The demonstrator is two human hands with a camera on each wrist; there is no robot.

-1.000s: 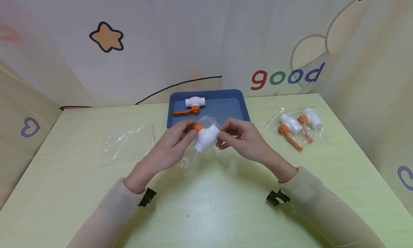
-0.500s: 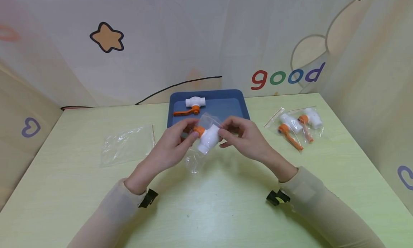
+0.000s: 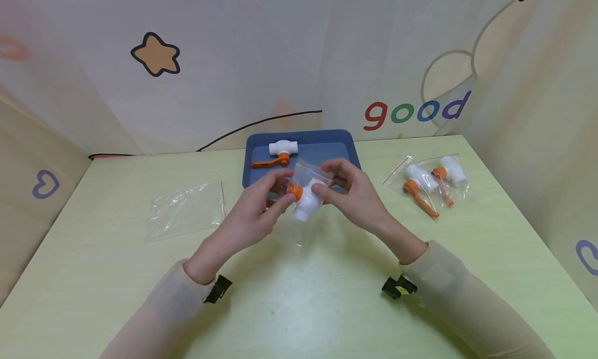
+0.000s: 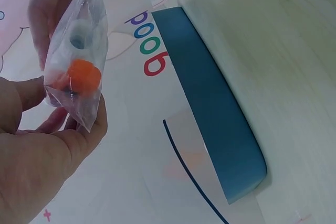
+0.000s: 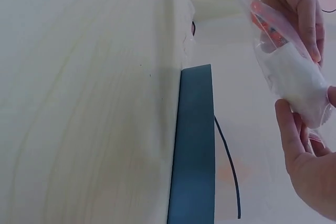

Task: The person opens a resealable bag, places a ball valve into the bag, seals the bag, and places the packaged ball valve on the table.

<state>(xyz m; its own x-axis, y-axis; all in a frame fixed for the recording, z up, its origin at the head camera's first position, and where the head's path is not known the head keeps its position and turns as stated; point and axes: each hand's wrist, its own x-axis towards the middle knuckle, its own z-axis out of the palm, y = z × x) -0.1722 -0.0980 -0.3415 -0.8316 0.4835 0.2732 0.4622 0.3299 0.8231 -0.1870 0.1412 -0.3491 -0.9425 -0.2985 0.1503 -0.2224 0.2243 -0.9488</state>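
A white ball valve [image 3: 308,202] with an orange handle sits inside a clear zip bag [image 3: 302,169], held up between both hands over the table, in front of the tray. My left hand [image 3: 252,208] pinches the orange handle end [image 4: 84,77] through the plastic. Thumb and fingers of my right hand [image 3: 355,199] grip the white body and the bag near its zip edge. From the right wrist view, the white body [image 5: 294,77] shows through the plastic. Bag film hangs below the valve. Whether the zip is parted cannot be told.
Behind the hands stands a blue tray [image 3: 322,150], with an unbagged white ball valve [image 3: 283,148] with an orange handle in it. A flat clear bag [image 3: 187,211] lies at left. Two bagged valves [image 3: 420,178] lie at right. A printed curtain [image 3: 261,58] hangs behind.
Both hands have shifted slightly right with the bagged valve. The right hand has moved up, its thumb now over the white body, and the bag's zip edge shows more clearly.
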